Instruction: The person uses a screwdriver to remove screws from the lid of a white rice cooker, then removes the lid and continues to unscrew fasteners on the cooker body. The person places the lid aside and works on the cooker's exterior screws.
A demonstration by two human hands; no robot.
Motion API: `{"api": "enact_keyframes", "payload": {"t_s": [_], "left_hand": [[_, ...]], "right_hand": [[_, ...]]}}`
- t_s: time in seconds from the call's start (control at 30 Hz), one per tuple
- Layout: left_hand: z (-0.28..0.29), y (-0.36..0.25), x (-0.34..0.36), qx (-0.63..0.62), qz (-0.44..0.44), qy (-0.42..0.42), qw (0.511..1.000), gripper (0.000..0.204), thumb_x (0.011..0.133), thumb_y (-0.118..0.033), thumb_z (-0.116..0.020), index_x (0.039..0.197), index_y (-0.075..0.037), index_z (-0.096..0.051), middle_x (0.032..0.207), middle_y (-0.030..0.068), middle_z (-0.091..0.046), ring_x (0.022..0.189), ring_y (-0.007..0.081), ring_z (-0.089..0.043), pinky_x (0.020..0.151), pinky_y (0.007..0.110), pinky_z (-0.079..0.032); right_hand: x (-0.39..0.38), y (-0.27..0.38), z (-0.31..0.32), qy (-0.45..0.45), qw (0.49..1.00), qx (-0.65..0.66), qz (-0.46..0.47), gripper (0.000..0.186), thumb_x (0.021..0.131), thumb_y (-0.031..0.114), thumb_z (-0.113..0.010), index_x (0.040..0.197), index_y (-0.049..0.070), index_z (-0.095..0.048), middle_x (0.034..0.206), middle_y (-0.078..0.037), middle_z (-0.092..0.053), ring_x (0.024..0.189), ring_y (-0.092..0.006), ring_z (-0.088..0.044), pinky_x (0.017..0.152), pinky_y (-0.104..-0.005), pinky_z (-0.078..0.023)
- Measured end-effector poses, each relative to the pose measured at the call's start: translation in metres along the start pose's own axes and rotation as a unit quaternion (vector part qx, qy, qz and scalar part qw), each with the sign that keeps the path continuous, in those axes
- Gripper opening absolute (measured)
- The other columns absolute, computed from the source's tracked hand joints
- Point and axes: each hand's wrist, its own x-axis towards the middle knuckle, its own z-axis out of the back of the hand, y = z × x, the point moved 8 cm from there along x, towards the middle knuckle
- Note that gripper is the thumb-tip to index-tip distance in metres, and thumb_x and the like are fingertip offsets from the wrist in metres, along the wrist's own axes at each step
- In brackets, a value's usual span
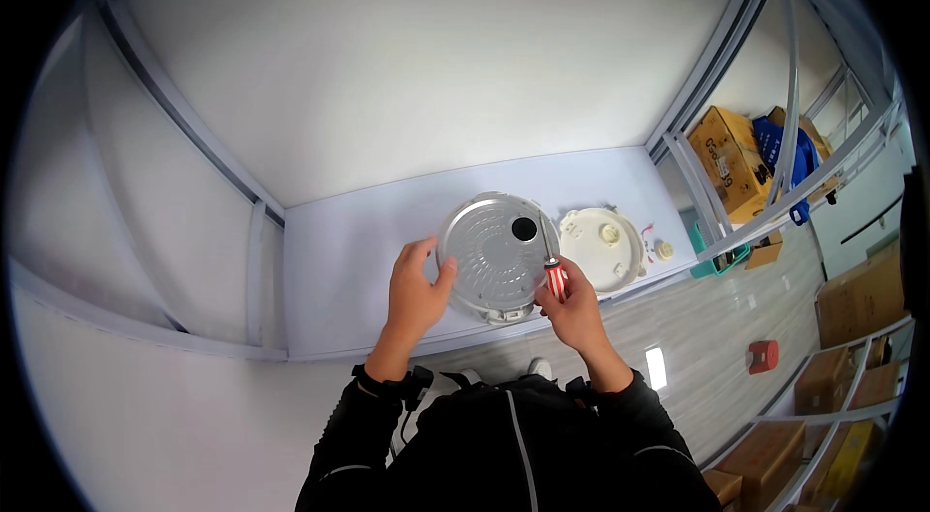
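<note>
In front of me on the table is a round silver-grey housing with a pale rim and a black round spot at its upper right. My left hand is at the housing's left edge, thumb and fingers apart; whether they touch the rim I cannot tell. My right hand is closed around a screwdriver with a red-and-white striped handle. Its shaft points away from me over the housing's right side; the tip is too small to make out. Beside it lies a round cream cover bearing a small round cream piece.
A small cream ring and tiny red bits lie right of the cover. The white table meets a back wall and metal frame posts. Cardboard boxes, a teal bin and a red stool stand to the right.
</note>
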Motion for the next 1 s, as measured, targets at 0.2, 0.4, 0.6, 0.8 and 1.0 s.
{"api": "enact_keyframes", "payload": {"t_s": [0.2, 0.4, 0.6, 0.8, 1.0], "left_hand": [[-0.005, 0.002, -0.003, -0.002, -0.028, -0.019, 0.999, 0.047, 0.094, -0.019, -0.077, 0.135, 0.001, -0.067, 0.124, 0.0181, -0.071, 0.115, 0.0335, -0.069, 0.101, 0.043, -0.054], [-0.007, 0.003, 0.006, 0.023, -0.021, -0.006, 0.999, 0.045, 0.096, -0.018, -0.073, 0.137, 0.001, -0.068, 0.126, 0.0183, -0.069, 0.118, 0.0338, -0.068, 0.102, 0.042, -0.053], [-0.01, 0.007, 0.015, 0.021, -0.017, 0.003, 1.0, 0.043, 0.096, -0.018, -0.073, 0.136, -0.001, -0.069, 0.124, 0.0172, -0.069, 0.118, 0.0337, -0.067, 0.102, 0.042, -0.053], [-0.012, 0.007, 0.018, 0.014, -0.014, 0.022, 1.0, 0.043, 0.097, -0.019, -0.071, 0.137, -0.004, -0.069, 0.127, 0.0169, -0.066, 0.121, 0.0372, -0.063, 0.103, 0.046, -0.052], [-0.013, 0.007, 0.022, 0.038, -0.024, 0.016, 0.999, 0.044, 0.096, -0.019, -0.072, 0.137, -0.003, -0.068, 0.125, 0.017, -0.065, 0.118, 0.0372, -0.063, 0.102, 0.046, -0.052]], "right_hand": [[-0.005, 0.001, -0.002, -0.008, 1.0, -0.03, 0.002, 0.057, 0.099, 0.008, -0.072, 0.15, -0.006, -0.049, 0.091, -0.005, -0.072, 0.075, -0.0076, -0.063, 0.067, -0.0255, -0.051], [-0.004, 0.0, 0.0, -0.007, 0.999, -0.05, 0.015, 0.047, 0.099, 0.011, -0.074, 0.14, -0.005, -0.056, 0.088, -0.004, -0.07, 0.072, -0.0089, -0.063, 0.064, -0.0267, -0.052], [0.002, -0.004, 0.019, -0.064, 0.996, -0.038, 0.039, 0.034, 0.098, 0.008, -0.075, 0.129, -0.002, -0.065, 0.091, -0.006, -0.07, 0.073, -0.0111, -0.062, 0.064, -0.0293, -0.05], [0.011, -0.01, 0.034, -0.112, 0.985, -0.087, 0.103, 0.035, 0.099, 0.005, -0.072, 0.133, -0.001, -0.064, 0.11, -0.01, -0.069, 0.084, -0.0119, -0.064, 0.073, -0.0276, -0.052], [0.018, -0.004, 0.021, -0.064, 0.996, 0.032, 0.047, 0.048, 0.102, 0.005, -0.069, 0.147, -0.003, -0.056, 0.109, -0.004, -0.068, 0.087, -0.0072, -0.062, 0.076, -0.0255, -0.053]]}}
